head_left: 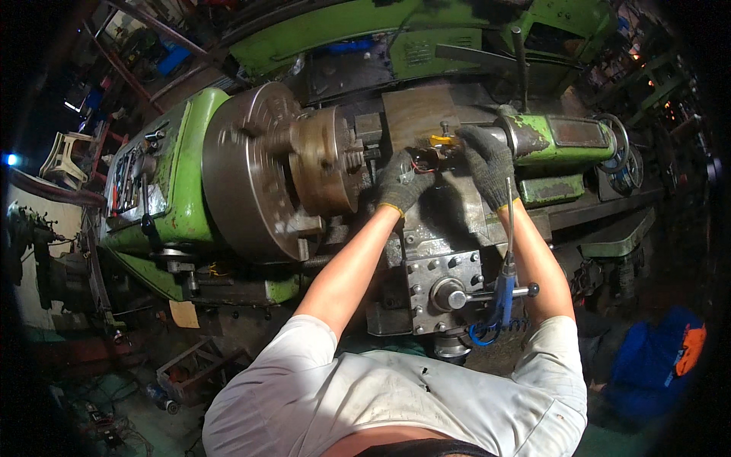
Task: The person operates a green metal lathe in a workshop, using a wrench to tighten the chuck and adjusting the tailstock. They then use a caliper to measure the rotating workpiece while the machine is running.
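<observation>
Both my hands wear dark grey knit gloves and reach over the bed of a green lathe. My left hand (406, 184) is closed at a small dark piece (426, 158) with a reddish line on it, close to the chuck's workpiece. On the far side of that piece lies a yellow part (443, 140). My right hand (489, 161) curls its fingers beside the yellow part, near the tailstock (560, 139); what it holds is hidden. A thick brown metal ring (324, 160) sits in the jaws of the large chuck (247, 171), which looks motion-blurred.
A square tool post (445, 292) with a ball-ended lever stands in front of my hands. Beside it hangs a blue air gun (504, 293) with a coiled hose. Tools lie on the headstock (194, 167) at left. Blue and orange cloth (656, 358) is at lower right.
</observation>
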Tool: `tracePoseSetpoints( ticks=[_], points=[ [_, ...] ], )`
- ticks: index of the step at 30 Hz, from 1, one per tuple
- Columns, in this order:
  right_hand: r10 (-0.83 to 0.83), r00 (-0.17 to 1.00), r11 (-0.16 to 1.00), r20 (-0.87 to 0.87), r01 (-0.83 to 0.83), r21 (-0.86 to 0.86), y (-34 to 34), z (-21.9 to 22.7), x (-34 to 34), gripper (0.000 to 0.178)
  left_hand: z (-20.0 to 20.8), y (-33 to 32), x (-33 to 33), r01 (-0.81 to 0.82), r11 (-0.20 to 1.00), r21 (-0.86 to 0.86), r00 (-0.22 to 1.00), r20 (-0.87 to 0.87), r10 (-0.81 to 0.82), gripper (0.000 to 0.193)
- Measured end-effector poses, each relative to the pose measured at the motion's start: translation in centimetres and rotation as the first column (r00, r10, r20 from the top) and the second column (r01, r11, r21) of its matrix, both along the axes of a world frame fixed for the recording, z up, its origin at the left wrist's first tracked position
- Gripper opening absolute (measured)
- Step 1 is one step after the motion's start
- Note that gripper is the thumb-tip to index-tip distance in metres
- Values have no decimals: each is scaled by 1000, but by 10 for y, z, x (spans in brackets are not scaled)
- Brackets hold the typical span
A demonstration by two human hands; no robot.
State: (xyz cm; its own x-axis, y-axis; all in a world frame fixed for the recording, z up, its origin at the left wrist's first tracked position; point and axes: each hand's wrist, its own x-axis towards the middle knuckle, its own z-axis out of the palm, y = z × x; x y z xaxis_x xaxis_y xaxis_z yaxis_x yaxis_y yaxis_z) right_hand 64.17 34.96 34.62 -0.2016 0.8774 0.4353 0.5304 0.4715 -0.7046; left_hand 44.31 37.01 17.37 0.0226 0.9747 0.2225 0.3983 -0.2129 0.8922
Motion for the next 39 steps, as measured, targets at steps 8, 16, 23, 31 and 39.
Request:
tracePoseSetpoints(
  ticks=[8,16,23,31,39],
  points=[
    [-24,998,999,64,26,-27,27,-21,15,31,20,3,8,-35,989,142,996,82,24,47],
    [-54,974,998,219,43,53,35,-12,11,31,45,0,5,-11,999,50,1000,-10,12,50],
    [-76,895,996,439,90,-12,50,-4,-8,32,27,15,3,18,990,142,982,-187,9,52],
    [-138,948,977,286,82,199,32,-7,9,30,31,6,10,-49,983,179,994,101,31,38],
    [-32,962,960,271,-46,277,15,-13,1,35,48,5,20,33,998,55,951,306,-48,38]
  ],
)
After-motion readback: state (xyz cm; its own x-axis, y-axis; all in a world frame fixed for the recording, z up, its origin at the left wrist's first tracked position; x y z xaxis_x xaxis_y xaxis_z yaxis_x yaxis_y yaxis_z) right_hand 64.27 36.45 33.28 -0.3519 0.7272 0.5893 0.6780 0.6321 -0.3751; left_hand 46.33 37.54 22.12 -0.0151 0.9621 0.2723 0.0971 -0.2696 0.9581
